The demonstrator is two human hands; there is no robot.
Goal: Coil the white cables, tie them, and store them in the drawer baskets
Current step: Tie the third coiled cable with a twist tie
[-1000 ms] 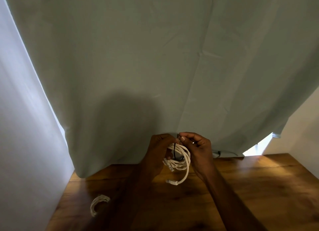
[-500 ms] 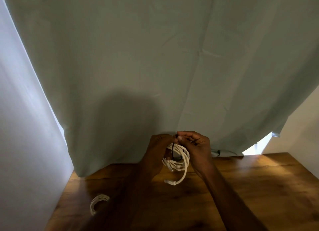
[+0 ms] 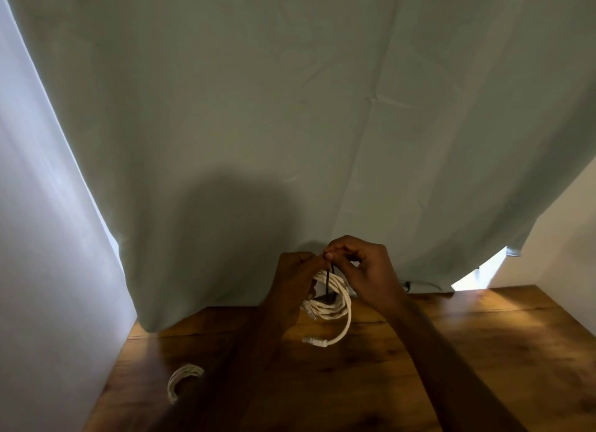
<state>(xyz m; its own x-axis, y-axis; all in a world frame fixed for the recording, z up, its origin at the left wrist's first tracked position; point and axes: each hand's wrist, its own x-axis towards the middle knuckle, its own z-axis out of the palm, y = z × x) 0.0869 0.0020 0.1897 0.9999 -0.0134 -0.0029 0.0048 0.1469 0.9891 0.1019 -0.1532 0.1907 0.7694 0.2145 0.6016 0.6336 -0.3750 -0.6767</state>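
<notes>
1. Both hands are raised above the wooden table (image 3: 483, 351), close to the pale green curtain (image 3: 290, 125) that hangs behind it.
2. The left hand (image 3: 295, 283) has its fingers curled round the left side of the coiled white cable (image 3: 335, 302), holding the coil up off the table.
3. The right hand (image 3: 364, 267) pinches the top of a thin dark tie (image 3: 328, 283) between thumb and fingertips, right where the two hands meet; the tie runs down across the coil's loops.
4. One plug end (image 3: 314, 341) of the cable dangles below the coil, just above the tabletop.
5. A second coiled white cable (image 3: 180, 380) lies on the table near its left edge, well apart from the hands.
</notes>
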